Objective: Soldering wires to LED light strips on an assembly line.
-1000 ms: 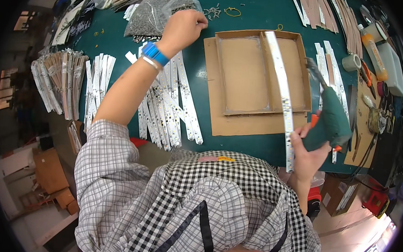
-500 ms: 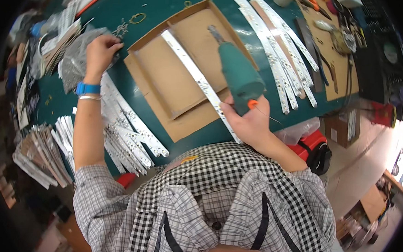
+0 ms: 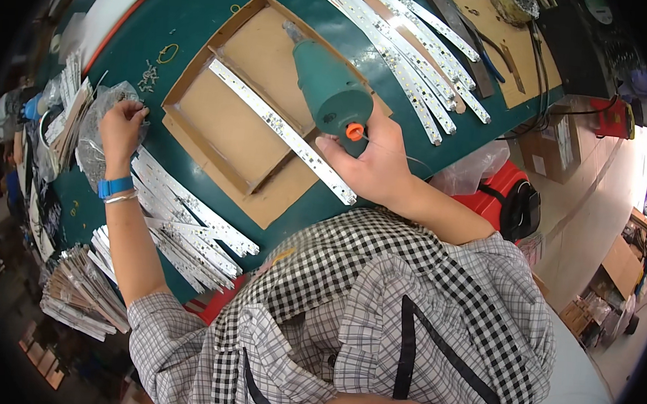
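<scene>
Matt green plastic on the screwdriver (image 3: 330, 91), with a glossy orange plastic button. The tray (image 3: 228, 118) is plain brown cardboard, dull and a bit rough. White strip (image 3: 283, 131) looks smooth, faintly shiny. The bag (image 3: 94, 132) is clear, crinkly plastic film. Table (image 3: 201, 17) has a smooth, matt dark-green top. Shirt (image 3: 376, 316) is soft checked cloth.

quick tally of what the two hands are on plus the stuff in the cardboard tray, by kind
green electric screwdriver, held in right hand: 1
white LED strip lying in cardboard tray: 1
clear plastic bag under left hand: 1
cardboard tray: 1
Total: 4
</scene>
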Motion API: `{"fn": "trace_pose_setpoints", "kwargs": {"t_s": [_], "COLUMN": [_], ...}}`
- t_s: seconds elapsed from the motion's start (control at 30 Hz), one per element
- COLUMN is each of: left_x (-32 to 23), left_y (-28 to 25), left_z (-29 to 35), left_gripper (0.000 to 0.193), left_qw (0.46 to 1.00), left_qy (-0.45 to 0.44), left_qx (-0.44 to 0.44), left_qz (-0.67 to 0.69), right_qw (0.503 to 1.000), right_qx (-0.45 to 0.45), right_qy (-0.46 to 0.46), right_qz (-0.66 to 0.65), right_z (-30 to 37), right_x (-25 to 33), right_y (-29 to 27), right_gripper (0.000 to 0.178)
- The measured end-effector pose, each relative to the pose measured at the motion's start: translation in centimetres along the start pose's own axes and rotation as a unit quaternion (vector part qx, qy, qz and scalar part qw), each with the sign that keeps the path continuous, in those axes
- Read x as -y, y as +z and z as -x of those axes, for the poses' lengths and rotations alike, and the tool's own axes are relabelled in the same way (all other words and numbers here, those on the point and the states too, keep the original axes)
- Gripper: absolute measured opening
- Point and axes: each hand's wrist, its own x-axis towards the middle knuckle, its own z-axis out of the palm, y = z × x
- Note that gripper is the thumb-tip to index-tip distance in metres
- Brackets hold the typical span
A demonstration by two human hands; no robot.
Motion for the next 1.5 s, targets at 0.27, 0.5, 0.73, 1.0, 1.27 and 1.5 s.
{"fn": "trace_pose_setpoints", "kwargs": {"t_s": [0.27, 0.5, 0.73, 1.0, 1.27, 1.5], "left_x": [-1.3, -4.1, -5.8, -11.1, -14.3, -16.0], "left_y": [1.0, 0.0, -0.5, -0.7, 1.0, 0.3], "left_z": [0.6, 2.4, 3.8, 6.9, 8.1, 9.4], "left_gripper": [0.013, 0.016, 0.013, 0.019, 0.016, 0.014], "left_qw": [0.988, 0.987, 0.986, 0.953, 0.971, 0.914], "left_qy": [0.14, 0.134, 0.025, 0.151, 0.157, 0.072], "left_qx": [-0.012, -0.081, -0.079, -0.034, 0.031, 0.112], "left_qz": [-0.062, -0.025, 0.147, 0.26, 0.179, 0.383], "right_qw": [0.996, 0.997, 0.991, 0.991, 0.989, 0.989], "right_qx": [0.005, 0.026, 0.025, 0.027, 0.022, 0.036], "right_qy": [0.076, 0.069, 0.127, 0.114, 0.122, 0.123], "right_qz": [0.041, -0.001, -0.045, -0.059, -0.076, -0.076], "right_z": [-0.1, 0.3, 0.4, -0.1, 0.1, -0.1], "right_x": [1.5, -0.3, -0.2, 0.6, 0.6, 0.7], "right_y": [-0.6, -0.9, -0.8, -1.1, -1.4, -1.7], "right_gripper": [0.046, 0.03, 0.026, 0.021, 0.02, 0.024]}}
